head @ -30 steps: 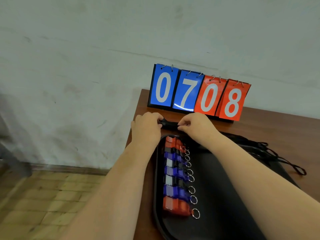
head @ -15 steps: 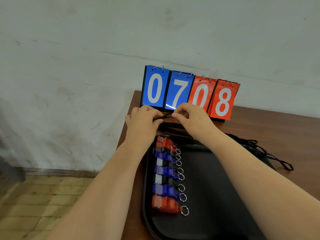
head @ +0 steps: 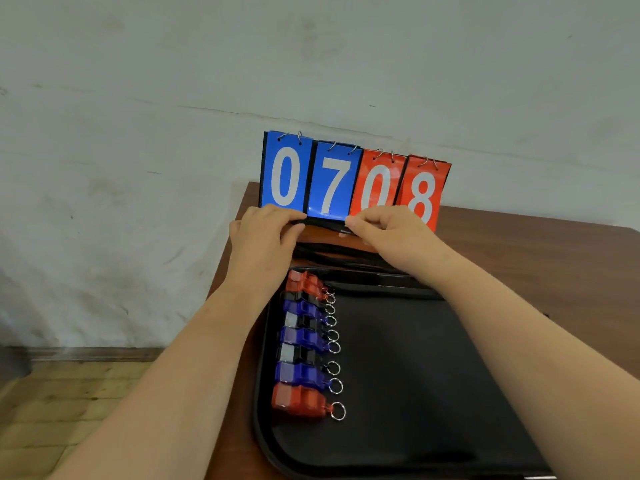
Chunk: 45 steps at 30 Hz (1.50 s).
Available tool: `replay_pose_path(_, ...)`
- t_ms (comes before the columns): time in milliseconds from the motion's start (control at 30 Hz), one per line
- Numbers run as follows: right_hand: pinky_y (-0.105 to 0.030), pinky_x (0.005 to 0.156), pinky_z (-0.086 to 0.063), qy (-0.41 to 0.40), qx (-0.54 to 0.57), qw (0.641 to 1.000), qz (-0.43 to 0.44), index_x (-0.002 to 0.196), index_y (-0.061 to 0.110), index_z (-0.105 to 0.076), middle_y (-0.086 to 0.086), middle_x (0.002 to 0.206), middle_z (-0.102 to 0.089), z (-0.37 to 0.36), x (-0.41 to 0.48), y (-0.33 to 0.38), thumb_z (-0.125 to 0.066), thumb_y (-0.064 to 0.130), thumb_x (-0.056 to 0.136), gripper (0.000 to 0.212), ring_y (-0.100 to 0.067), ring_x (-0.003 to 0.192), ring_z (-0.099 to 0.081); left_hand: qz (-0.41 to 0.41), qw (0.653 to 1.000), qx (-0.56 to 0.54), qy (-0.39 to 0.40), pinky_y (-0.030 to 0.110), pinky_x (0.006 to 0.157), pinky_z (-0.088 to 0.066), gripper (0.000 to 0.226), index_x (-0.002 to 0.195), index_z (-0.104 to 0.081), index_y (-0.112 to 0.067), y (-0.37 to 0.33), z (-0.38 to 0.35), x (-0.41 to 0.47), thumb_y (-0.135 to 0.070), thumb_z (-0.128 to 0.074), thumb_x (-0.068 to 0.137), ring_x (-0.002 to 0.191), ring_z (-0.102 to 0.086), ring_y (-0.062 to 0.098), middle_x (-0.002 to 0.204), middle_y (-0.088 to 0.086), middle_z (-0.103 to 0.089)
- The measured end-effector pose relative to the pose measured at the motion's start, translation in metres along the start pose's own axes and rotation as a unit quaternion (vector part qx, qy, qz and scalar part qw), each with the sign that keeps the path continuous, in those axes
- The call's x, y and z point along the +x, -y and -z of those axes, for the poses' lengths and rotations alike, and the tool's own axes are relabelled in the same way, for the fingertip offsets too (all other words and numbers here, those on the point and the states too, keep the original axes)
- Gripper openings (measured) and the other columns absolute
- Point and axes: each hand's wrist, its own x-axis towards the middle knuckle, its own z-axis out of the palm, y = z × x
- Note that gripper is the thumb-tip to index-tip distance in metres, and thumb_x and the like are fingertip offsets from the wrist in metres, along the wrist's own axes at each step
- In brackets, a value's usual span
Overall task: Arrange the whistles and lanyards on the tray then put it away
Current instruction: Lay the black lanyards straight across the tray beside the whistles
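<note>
I see both hands out past the far rim of the black tray (head: 398, 441), just in front of the scoreboard (head: 353, 181) reading 0708. My left hand (head: 263, 237) and right hand (head: 391, 233) each pinch an end of a black lanyard (head: 323, 223), stretched between them above the worktop (head: 540, 258). More black cord lies bunched under it at the tray's far edge. A row of red, blue and black whistles (head: 304, 344) lines the tray's left side, key rings pointing right.
</note>
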Motion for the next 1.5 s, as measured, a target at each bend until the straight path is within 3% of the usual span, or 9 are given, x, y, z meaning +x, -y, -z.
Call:
replay_pose_path(100,-0.009,0.067,-0.038,-0.014,-0.03,0.999,-0.012,0.106,0.02,-0.072,0.008,0.099,-0.068,0.021,-0.008,-0.009,-0.054,0.039,0.098,0.028,-0.001,0.09,-0.059,-0.006,1.0,-0.01,0.001,0.034,0.099,-0.037,0.025,0.118,-0.068,-0.024,-0.001,-0.001,0.0,-0.03,-0.063,0.094,0.115,-0.055,0.017,0.116,-0.002,-0.067)
replay_pose_path(233,-0.011,0.07,-0.04,-0.05,-0.06,0.997,-0.019,0.098,0.023,-0.073,0.012,0.094,-0.069,0.048,-0.021,-0.027,-0.059,0.039,0.095,0.021,-0.001,0.088,-0.06,-0.021,0.999,-0.035,0.009,0.05,0.093,-0.05,0.021,0.111,-0.072,-0.025,-0.004,0.0,-0.001,-0.028,-0.068,0.09,0.105,-0.061,0.017,0.105,-0.006,-0.07)
replay_pose_path(433,-0.031,0.09,-0.049,-0.09,-0.151,0.984,-0.028,0.105,0.021,-0.072,0.008,0.101,-0.07,0.075,-0.044,-0.059,-0.056,0.037,0.097,0.024,-0.011,0.095,-0.062,-0.055,0.997,-0.028,0.045,0.049,0.091,-0.051,0.025,0.115,-0.072,-0.025,-0.011,0.003,-0.003,-0.032,-0.066,0.092,0.106,-0.06,0.015,0.105,-0.007,-0.07)
replay_pose_path(567,-0.028,0.083,-0.047,-0.129,-0.191,0.973,-0.011,0.11,0.021,-0.07,0.008,0.103,-0.068,0.082,-0.062,-0.084,-0.054,0.034,0.098,0.024,-0.012,0.097,-0.061,-0.083,0.994,-0.033,0.063,0.05,0.091,-0.048,0.025,0.116,-0.073,-0.026,-0.016,0.004,-0.004,-0.03,-0.063,0.094,0.101,-0.058,0.014,0.101,-0.009,-0.068)
replay_pose_path(900,-0.03,0.086,-0.047,-0.199,-0.086,0.975,-0.052,0.097,0.026,-0.075,0.017,0.094,-0.068,0.072,-0.095,-0.148,-0.06,0.02,0.096,0.016,-0.008,0.096,-0.062,-0.085,0.986,-0.066,0.13,0.028,0.092,-0.048,0.025,0.115,-0.072,-0.034,-0.028,0.013,-0.01,-0.027,-0.065,0.092,0.097,-0.059,0.006,0.095,-0.015,-0.061)
replay_pose_path(1100,-0.024,0.086,-0.048,-0.218,-0.019,0.972,-0.087,0.087,0.023,-0.075,0.011,0.093,-0.071,0.065,-0.11,-0.172,-0.072,0.018,0.088,0.006,-0.007,0.091,-0.065,-0.114,0.977,-0.036,0.179,0.005,0.081,-0.042,0.011,0.093,-0.071,-0.032,-0.034,0.018,-0.013,-0.024,-0.072,0.086,0.095,-0.059,-0.001,0.092,-0.016,-0.066)
replay_pose_path(1200,-0.012,0.078,-0.046,-0.218,-0.035,0.972,-0.08,0.083,0.024,-0.074,0.008,0.092,-0.072,0.067,-0.112,-0.174,-0.075,0.016,0.085,0.008,-0.006,0.085,-0.063,-0.122,0.969,-0.027,0.212,0.021,0.084,-0.05,0.011,0.089,-0.07,-0.033,-0.034,0.017,-0.014,-0.022,-0.072,0.086,0.091,-0.061,0.002,0.091,-0.014,-0.066)
replay_pose_path(1333,-0.03,0.082,-0.05,-0.21,-0.027,0.974,-0.083,0.088,0.028,-0.074,0.005,0.091,-0.072,0.066,-0.114,-0.176,-0.074,0.015,0.085,0.013,-0.015,0.086,-0.065,-0.128,0.961,0.01,0.243,0.032,0.086,-0.051,0.013,0.086,-0.067,-0.035,-0.036,0.016,-0.017,-0.023,-0.071,0.085,0.092,-0.058,0.002,0.09,-0.015,-0.063)
replay_pose_path(1500,-0.035,0.079,-0.05,-0.221,0.004,0.971,-0.092,0.097,0.034,-0.069,-0.001,0.087,-0.069,0.067,-0.117,-0.179,-0.067,0.013,0.087,0.023,-0.02,0.083,-0.063,-0.134,0.952,0.063,0.269,0.048,0.097,-0.044,0.007,0.087,-0.069,-0.035,-0.042,0.014,-0.019,-0.029,-0.071,0.086,0.097,-0.054,0.006,0.092,-0.018,-0.061)
